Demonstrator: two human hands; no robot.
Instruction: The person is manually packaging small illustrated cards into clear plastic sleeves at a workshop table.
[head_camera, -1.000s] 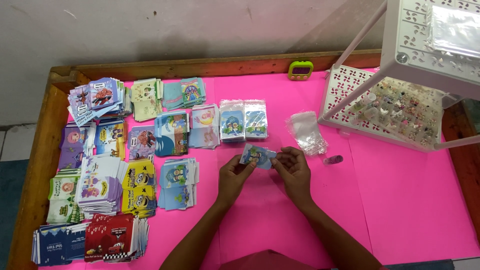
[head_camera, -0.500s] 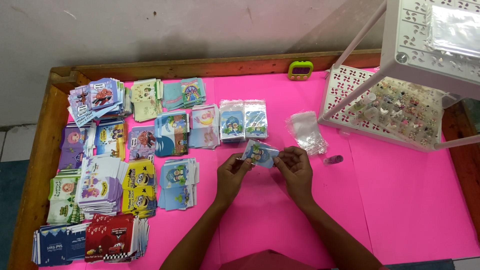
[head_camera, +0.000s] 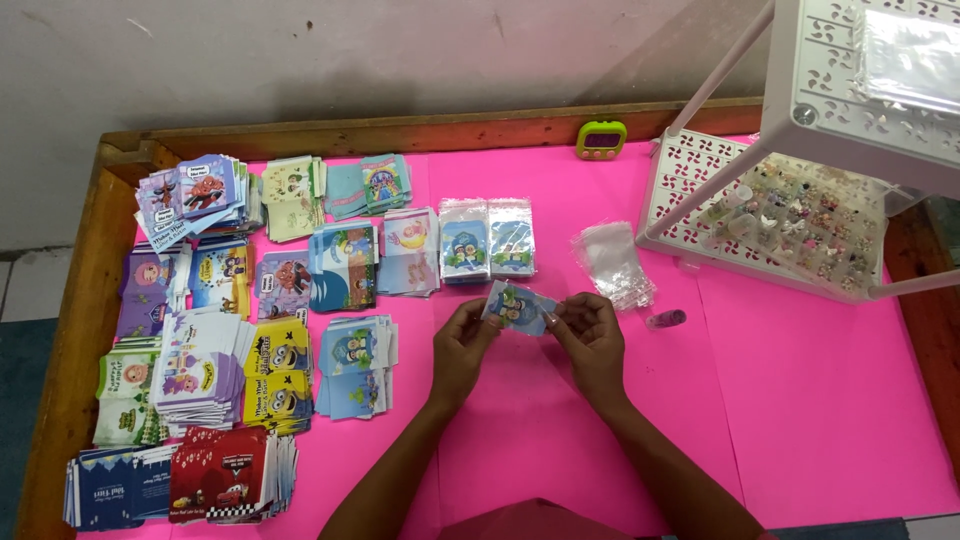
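Note:
Both my hands hold a small blue cartoon card packet (head_camera: 516, 305) just above the pink table top (head_camera: 820, 400). My left hand (head_camera: 462, 345) pinches its left edge, and my right hand (head_camera: 590, 335) grips its right edge. Right behind the packet lie two wrapped blue card packs (head_camera: 487, 241) side by side. A heap of clear plastic sleeves (head_camera: 612, 262) lies just beyond my right hand.
Several stacks of colourful card packets (head_camera: 215, 340) cover the table's left half. A white perforated rack (head_camera: 800, 200) with small trinkets stands at the right. A green timer (head_camera: 601, 139) sits by the wooden back rim. A small purple object (head_camera: 666, 319) lies near the sleeves.
The hands stay in nearly the same place; the blue packet has shifted only slightly between my fingers.

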